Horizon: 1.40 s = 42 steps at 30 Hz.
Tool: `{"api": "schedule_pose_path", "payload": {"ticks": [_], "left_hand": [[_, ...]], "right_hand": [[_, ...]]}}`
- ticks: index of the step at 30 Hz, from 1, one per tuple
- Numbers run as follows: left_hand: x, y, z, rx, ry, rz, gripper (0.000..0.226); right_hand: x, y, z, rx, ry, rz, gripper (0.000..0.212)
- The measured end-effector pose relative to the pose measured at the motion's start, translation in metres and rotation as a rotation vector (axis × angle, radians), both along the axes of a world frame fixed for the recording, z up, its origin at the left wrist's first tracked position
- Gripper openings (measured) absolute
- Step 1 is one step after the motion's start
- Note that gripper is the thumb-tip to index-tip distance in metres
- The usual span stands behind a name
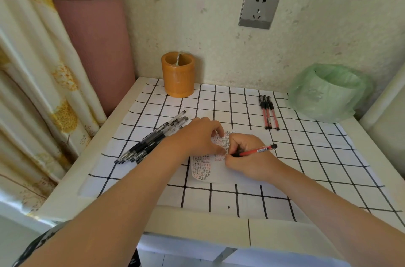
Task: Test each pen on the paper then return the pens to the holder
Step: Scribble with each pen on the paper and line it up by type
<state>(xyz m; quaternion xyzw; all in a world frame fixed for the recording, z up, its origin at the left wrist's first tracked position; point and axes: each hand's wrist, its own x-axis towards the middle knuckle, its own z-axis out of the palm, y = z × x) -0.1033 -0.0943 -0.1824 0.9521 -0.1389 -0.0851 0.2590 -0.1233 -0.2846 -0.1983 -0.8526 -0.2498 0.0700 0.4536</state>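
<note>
Red and black marks are covering much of the small white sheet of paper [219, 176], so the step in hand looks like the testing step. The right hand [247, 158] is curling its fingers tight around a thin red plastic pen [258, 150] and is pointing it down at the paper, though the very tip is hiding behind the fingers. The left hand [197, 137] is holding nothing; its fingers are bending a little and pressing down on the paper to keep it from sliding. The paper is lying on a white cloth with black squares [241, 198], right in front of the person. A big pile of black pens [151, 142] is lying to the left, just beside the left arm, and three more red pens [269, 113] are lying side by side farther back on the right. The round orange pen holder [178, 75] is standing at the back by the wall, well apart from both hands. Lots of pens are lying outside it, so I think the job is far from done. The next move is probably to finish this mark, lift the red pen away and set it aside or in the holder, without dragging the paper along.
</note>
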Motion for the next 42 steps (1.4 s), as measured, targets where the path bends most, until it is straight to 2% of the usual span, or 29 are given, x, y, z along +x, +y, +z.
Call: {"api": "schedule_pose_path", "payload": {"ticks": [22,24,28,33,38,42], "left_hand": [[0.000,0.000,-0.001,-0.011,-0.011,0.006,0.048],[-0.001,0.000,0.000,-0.001,-0.008,0.001,0.049],[-0.002,0.003,0.006,-0.011,0.014,-0.019,0.044],[-0.004,0.014,0.017,-0.025,0.038,-0.013,0.033],[-0.007,0.022,0.021,0.071,0.017,-0.023,0.029],[-0.007,0.020,0.019,0.086,-0.013,-0.014,0.015]], "right_hand": [[0.000,0.000,0.000,-0.002,0.061,0.025,0.024],[0.000,0.000,0.001,0.070,0.088,-0.019,0.022],[0.007,-0.007,0.006,0.390,0.282,-0.191,0.023],[0.007,-0.005,0.007,0.405,0.283,-0.187,0.017],[0.010,-0.006,0.012,0.482,0.343,-0.215,0.031],[0.012,-0.007,0.019,0.569,0.438,-0.179,0.036]]}}
